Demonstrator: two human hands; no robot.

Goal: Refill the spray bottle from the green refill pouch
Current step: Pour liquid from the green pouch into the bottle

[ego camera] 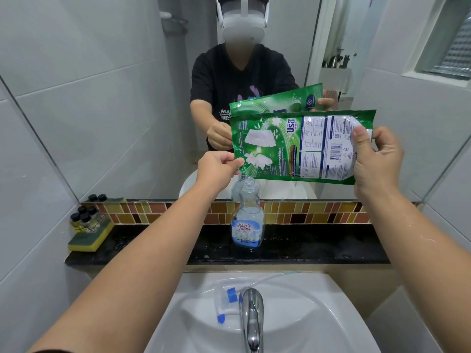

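The green refill pouch (293, 146) is held sideways in the air, its lower left corner tipped down right over the open neck of the clear spray bottle (247, 220). The bottle stands upright on the black ledge (318, 248) without its cap and holds a little liquid at the bottom. My left hand (219, 169) pinches the pouch's lower left corner near the bottle mouth. My right hand (374, 159) grips the pouch's right end, lifted higher. The spray head (225, 303), white and blue with a thin tube, lies in the sink.
A white sink (318, 314) with a chrome tap (251, 317) is below the ledge. A yellow-green sponge (89, 238) carrying several small black-capped bottles (85, 217) sits at the ledge's left end. A mirror behind reflects the person and the pouch.
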